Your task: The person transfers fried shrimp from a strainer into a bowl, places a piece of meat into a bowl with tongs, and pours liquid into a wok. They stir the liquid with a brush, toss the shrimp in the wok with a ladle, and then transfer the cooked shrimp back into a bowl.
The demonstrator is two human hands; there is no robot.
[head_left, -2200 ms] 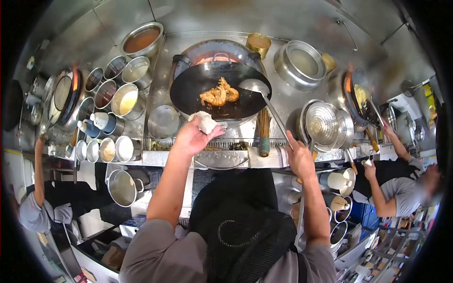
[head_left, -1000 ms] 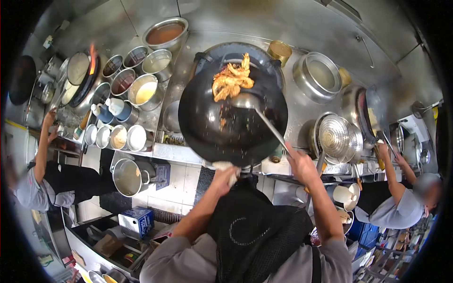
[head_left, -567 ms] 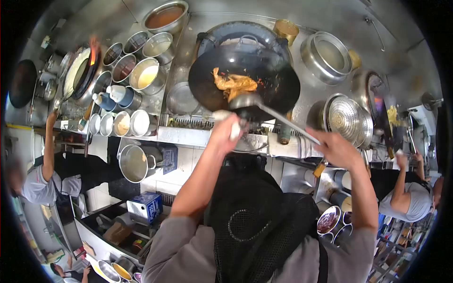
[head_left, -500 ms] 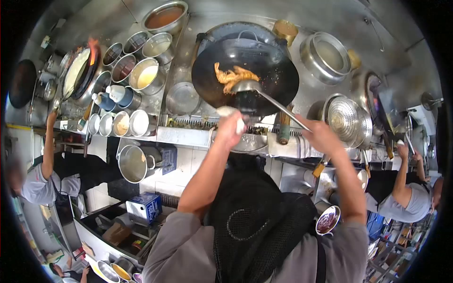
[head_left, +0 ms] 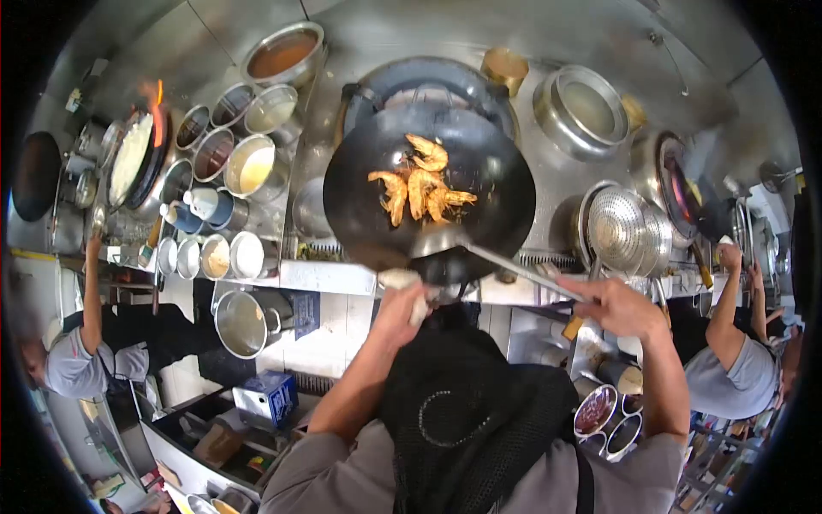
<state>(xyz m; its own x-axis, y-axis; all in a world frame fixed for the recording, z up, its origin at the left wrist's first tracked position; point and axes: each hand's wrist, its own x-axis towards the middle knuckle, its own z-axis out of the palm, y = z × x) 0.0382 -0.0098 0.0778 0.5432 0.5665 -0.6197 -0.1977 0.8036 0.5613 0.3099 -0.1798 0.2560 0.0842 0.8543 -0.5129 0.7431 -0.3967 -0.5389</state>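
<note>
Clearly, left hand (head_left: 401, 300) grips the black round wok (head_left: 428, 193) through a white cloth (head_left: 402, 281), shielding it from heat; right hand (head_left: 621, 304) clasps the long steel ladle (head_left: 479, 251) under orange fried shrimp (head_left: 419, 188).

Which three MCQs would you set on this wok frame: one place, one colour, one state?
1. Where is the food?
A. Inside the black wok
B. In the strainer at the right
C. On the floor

2. What colour is the food?
A. Green
B. Orange
C. White

3. What does the left hand do?
A. Hangs free beside the body
B. Rests flat on the counter
C. Grips the wok's near rim through a pale cloth

Answers:
1 A, the pieces lie in the middle of the wok's dark bowl.
2 B, the pieces show orange against the black metal.
3 C, the fingers close on the cloth at the rim, while the right hand holds the ladle by its long handle.
</note>
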